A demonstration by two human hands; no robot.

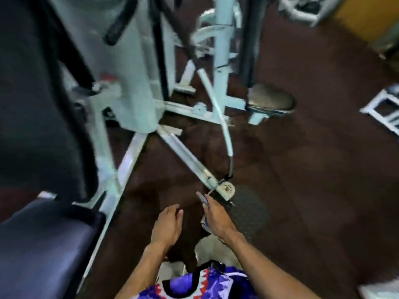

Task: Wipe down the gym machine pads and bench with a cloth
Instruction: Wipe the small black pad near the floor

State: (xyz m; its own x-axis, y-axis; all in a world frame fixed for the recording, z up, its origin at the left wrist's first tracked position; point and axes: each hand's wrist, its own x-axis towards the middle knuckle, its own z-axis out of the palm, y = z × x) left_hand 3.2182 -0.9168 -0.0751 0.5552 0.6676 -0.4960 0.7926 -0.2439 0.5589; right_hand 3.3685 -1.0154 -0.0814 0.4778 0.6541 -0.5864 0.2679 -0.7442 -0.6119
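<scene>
Right hand [216,219] fingers together, gripping cloth [205,223]; left hand [167,225] loosely spread, empty; both right of bench [47,238], touching no pad; progress unclear, wiping apparently remains.

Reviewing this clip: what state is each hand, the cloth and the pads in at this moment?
Left hand: open, empty, in the air.
Right hand: grip shut on the cloth.
Cloth: bunched under the right hand, touching no pad.
Bench pad: dark, not being wiped.
Round seat pad: untouched, farther off.
</scene>
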